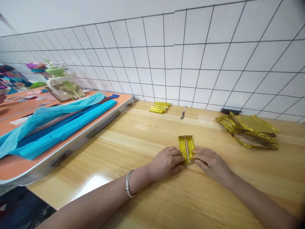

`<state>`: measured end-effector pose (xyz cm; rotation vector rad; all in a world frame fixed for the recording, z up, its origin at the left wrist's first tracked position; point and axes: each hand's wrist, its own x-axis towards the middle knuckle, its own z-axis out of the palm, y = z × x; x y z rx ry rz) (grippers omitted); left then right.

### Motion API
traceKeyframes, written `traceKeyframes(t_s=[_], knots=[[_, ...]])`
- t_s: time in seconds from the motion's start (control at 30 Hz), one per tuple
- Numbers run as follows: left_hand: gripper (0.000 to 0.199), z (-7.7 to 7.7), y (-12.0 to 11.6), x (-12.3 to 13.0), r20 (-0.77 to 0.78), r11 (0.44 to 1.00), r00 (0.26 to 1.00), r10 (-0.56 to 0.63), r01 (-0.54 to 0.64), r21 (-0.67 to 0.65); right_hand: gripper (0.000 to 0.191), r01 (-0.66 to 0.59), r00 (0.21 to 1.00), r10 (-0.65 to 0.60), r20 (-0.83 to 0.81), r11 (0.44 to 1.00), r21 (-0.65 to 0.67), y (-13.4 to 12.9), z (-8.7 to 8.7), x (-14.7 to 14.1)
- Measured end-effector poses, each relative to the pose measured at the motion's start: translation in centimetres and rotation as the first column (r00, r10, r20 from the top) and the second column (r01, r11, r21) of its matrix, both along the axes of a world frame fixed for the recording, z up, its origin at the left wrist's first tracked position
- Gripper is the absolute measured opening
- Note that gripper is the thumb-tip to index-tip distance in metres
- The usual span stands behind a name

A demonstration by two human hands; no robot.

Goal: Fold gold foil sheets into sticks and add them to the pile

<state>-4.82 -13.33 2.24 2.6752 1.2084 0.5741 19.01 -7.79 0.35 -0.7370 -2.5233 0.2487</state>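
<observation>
A small piece of shiny gold foil paper [182, 144] lies on the wooden table, its two long sides folded in toward a narrow pale gap down the middle. My left hand [168, 163] grips its lower left edge with fingers bent, the thumb close to the table. On the opposite side, my right hand [211, 162] has its fingertips pressed on the lower right edge. The paper's far end shows uncovered, with a dark rim. What lies under my fingertips is hidden.
Several narrow gold strips [159, 107] and a pen [183, 112] lie near the tiled wall. Crumpled gold foil sheets [256, 128] are piled at right, before a black object [231, 111]. At left, an orange folding table [124, 98] bears blue crepe paper [71, 128] and a green-lidded cup [56, 71].
</observation>
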Motion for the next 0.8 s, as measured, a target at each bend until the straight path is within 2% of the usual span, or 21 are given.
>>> traceKeyframes(t_s=[0.3, 0.4, 0.63, 0.8], knots=[[0.025, -1.2, 0.2, -0.6, 0.041, 0.995, 0.999, -0.013, 0.009, 0.095, 0.021, -0.035, 0.999, 0.036, 0.027, 0.999, -0.034, 0.0, 0.6, 0.0], [0.024, -1.2, 0.3, -0.7, 0.068, 0.996, 0.997, -0.033, 0.027, 0.087, 0.022, -0.04, 0.999, 0.04, 0.017, 0.999, -0.009, -0.1, 0.8, -0.2], [0.024, -0.6, 0.4, -0.7, 0.164, 0.987, 0.974, -0.155, 0.158, -0.005, 0.023, -0.06, 0.998, 0.06, -0.001, 0.998, -0.011, -0.2, 1.0, -0.2], [0.023, -0.7, 0.9, -0.6, 0.126, 0.983, 0.975, -0.182, 0.181, 0.016, 0.02, -0.048, 0.999, 0.047, -0.017, 0.997, -0.053, 0.0, 0.4, 0.0]])
